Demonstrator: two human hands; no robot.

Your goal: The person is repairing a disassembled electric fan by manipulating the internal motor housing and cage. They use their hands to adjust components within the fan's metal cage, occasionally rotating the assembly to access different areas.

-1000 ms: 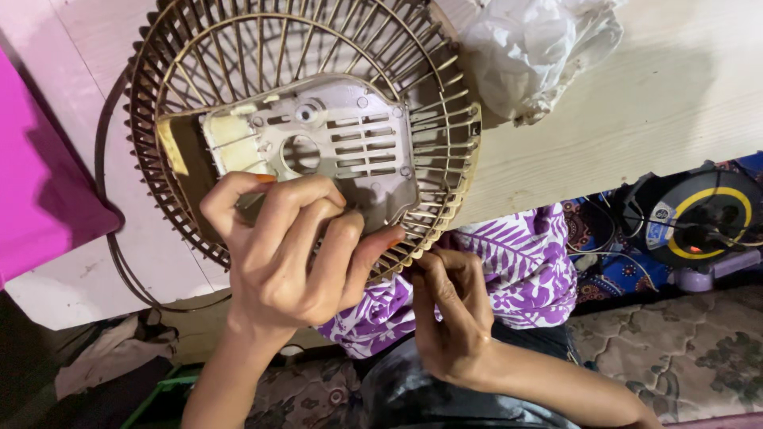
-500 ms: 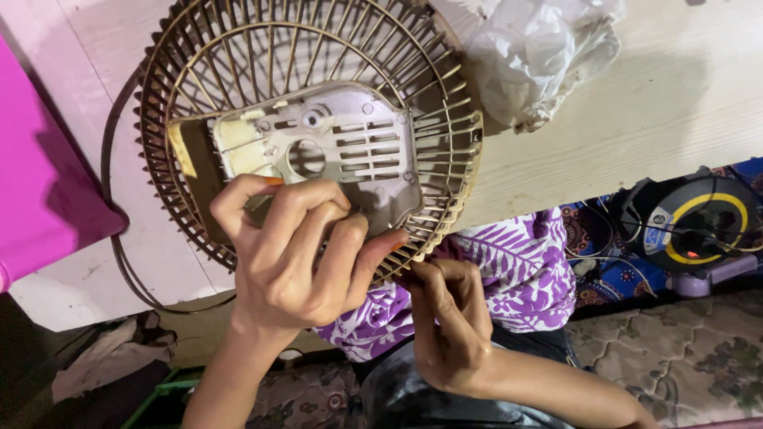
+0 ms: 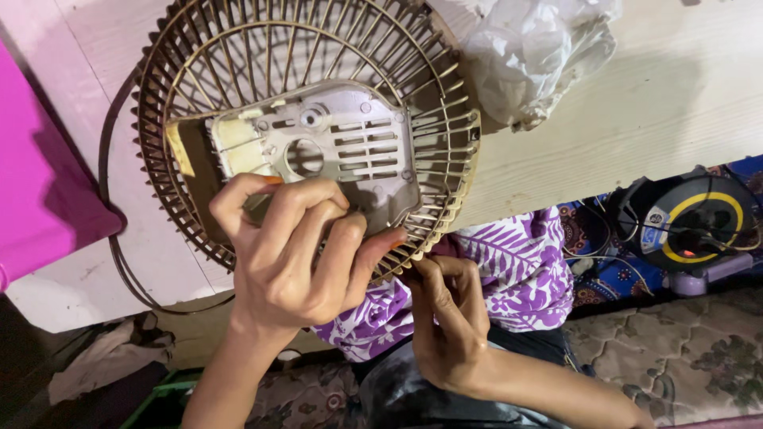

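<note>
A round, brownish plastic fan guard (image 3: 238, 71) lies on a pale wooden table (image 3: 636, 135) and overhangs its near edge. A pale grey slotted motor plate (image 3: 350, 151) is fixed in the guard's middle. My left hand (image 3: 294, 254) comes from the lower left and clasps the guard's lower part, with fingers over the plate's bottom edge and the thumb at the rim. My right hand (image 3: 449, 326) is just under the table edge. Its fingertips pinch the guard's lower rim beside my left thumb. What the fingertips press on is hidden.
A crumpled white plastic bag (image 3: 540, 56) lies at the guard's upper right. A pink block (image 3: 40, 191) sits at the left and a black cable (image 3: 107, 230) loops round the guard. Purple patterned cloth (image 3: 509, 270) hangs below the table. A black and yellow round device (image 3: 691, 222) sits on the floor.
Both hands keep their hold. The guard has drifted slightly to the right in view, and my right fingertips have crept closer to the rim.
</note>
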